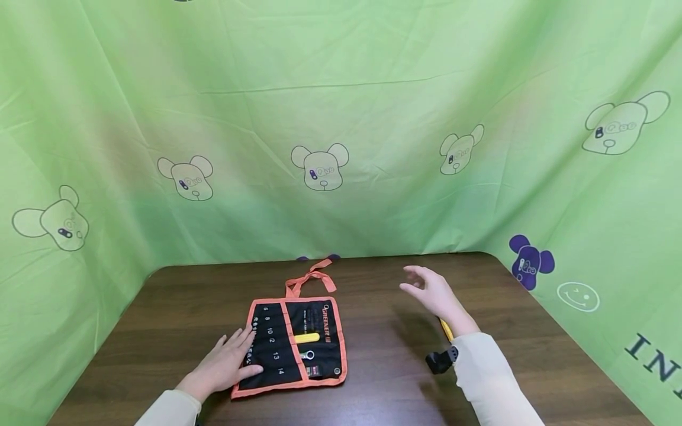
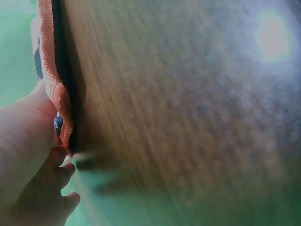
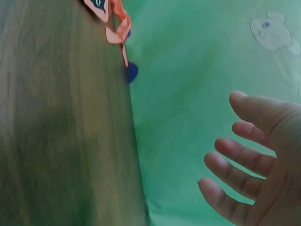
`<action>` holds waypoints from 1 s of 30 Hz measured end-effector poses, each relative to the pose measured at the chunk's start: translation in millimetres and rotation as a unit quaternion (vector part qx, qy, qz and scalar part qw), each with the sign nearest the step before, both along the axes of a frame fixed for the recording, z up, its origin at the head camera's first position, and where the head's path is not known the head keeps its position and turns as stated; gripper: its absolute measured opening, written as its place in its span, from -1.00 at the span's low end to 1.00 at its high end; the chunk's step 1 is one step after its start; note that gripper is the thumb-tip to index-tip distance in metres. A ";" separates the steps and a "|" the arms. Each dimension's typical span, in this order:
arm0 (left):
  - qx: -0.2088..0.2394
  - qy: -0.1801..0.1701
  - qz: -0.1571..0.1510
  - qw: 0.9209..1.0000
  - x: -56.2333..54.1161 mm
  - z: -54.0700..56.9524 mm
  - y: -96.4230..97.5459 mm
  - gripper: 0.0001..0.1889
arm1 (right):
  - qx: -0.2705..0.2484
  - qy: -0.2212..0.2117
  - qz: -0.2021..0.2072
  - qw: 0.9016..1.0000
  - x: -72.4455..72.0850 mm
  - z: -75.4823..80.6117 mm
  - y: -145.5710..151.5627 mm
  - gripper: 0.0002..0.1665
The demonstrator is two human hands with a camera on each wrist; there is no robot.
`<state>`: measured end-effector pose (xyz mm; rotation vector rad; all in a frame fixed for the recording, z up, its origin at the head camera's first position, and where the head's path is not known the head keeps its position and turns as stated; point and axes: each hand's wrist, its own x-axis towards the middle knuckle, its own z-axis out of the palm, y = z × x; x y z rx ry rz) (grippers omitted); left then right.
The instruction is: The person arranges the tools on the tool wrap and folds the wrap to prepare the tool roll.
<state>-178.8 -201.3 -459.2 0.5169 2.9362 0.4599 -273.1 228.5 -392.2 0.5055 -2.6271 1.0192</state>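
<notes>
A black fabric tool pouch (image 1: 290, 310) with orange edging lies unfolded, its sleeves numbered 6 to 14. My left hand (image 1: 226, 361) rests with straight fingers on its left edge; in the left wrist view the thumb lies along the orange border (image 2: 54, 89). From the pockets stick out a yellow handle (image 1: 306, 338), the ring end of a wrench (image 1: 309, 355) and a small item with a red and grey end (image 1: 313, 371). My right hand (image 1: 431, 293) hovers right of the pouch, fingers loosely bent and holding nothing, as the right wrist view also shows.
An orange tie strap (image 1: 311, 277) trails from the pouch's far edge. Partly hidden beneath my right forearm is a slim yellow object (image 1: 446, 329). The brown wooden table (image 1: 367, 349) ends at a green printed cloth (image 1: 373, 213) behind and at the sides.
</notes>
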 end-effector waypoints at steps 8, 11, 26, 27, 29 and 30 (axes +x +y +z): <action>0.000 0.000 -0.002 1.000 0.8 0.6 -0.6 -0.19 | 0.000 -0.031 -0.037 0.999 4.4 -10.1 22.1 -0.50; -0.002 0.001 -0.003 1.000 0.5 0.6 -1.0 -0.19 | 0.001 -0.041 -0.048 0.998 6.5 -15.6 30.1 -0.49; 0.000 -0.003 -0.003 1.000 1.1 2.0 -0.4 -0.19 | 0.038 -0.078 -0.075 0.993 19.2 -36.8 57.2 -0.46; 0.000 -0.003 -0.003 1.000 1.2 2.0 -0.6 -0.19 | 0.041 -0.082 -0.076 0.993 19.6 -38.1 58.2 -0.46; 0.000 -0.003 -0.003 1.000 1.4 2.2 -0.6 -0.19 | 0.046 -0.091 -0.077 0.992 20.0 -39.8 60.0 -0.45; 0.000 -0.002 -0.003 1.000 1.3 2.3 -0.7 -0.19 | 0.048 -0.094 -0.078 0.991 20.4 -40.6 60.7 -0.45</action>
